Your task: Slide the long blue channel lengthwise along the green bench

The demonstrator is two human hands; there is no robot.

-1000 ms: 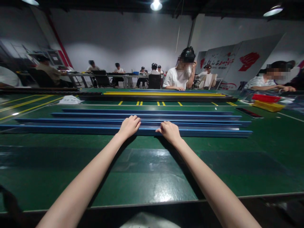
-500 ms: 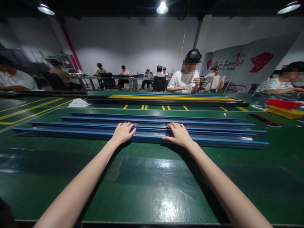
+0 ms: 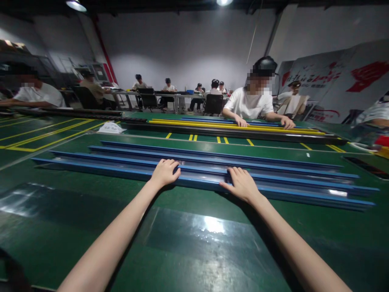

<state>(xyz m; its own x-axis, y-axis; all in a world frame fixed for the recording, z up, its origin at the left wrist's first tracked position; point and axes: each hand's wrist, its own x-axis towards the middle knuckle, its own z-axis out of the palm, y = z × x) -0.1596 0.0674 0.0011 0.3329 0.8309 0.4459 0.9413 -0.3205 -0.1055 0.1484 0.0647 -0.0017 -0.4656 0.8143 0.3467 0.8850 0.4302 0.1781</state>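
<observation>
Two long blue channels point(image 3: 298, 182) lie side by side across the green table point(image 3: 188, 259), their open troughs facing up. My left hand point(image 3: 165, 173) is over the nearer channel, left of its middle, with its fingers bent over the far rim and its thumb apart from them. To the right, my right hand point(image 3: 242, 183) grips the same channel in a like way, its thumb pointing left along the trough. Both palms face down, and the fingertips are partly hidden behind the rim. The farther channel lies just beyond my fingers.
Clear plastic sheets point(image 3: 200, 231) cover the near tabletop. Beyond the channels lie yellow strips point(image 3: 212, 125), black strips point(image 3: 182, 130) and a white paper point(image 3: 111, 127). A phone point(image 3: 366, 167) is at the right. A co-worker point(image 3: 251, 101) works across the table.
The view has turned left, so everything sits farther right. My hands stay on the nearer channel. The co-worker opposite has lowered a raised hand, and both hands now reach the strips.
</observation>
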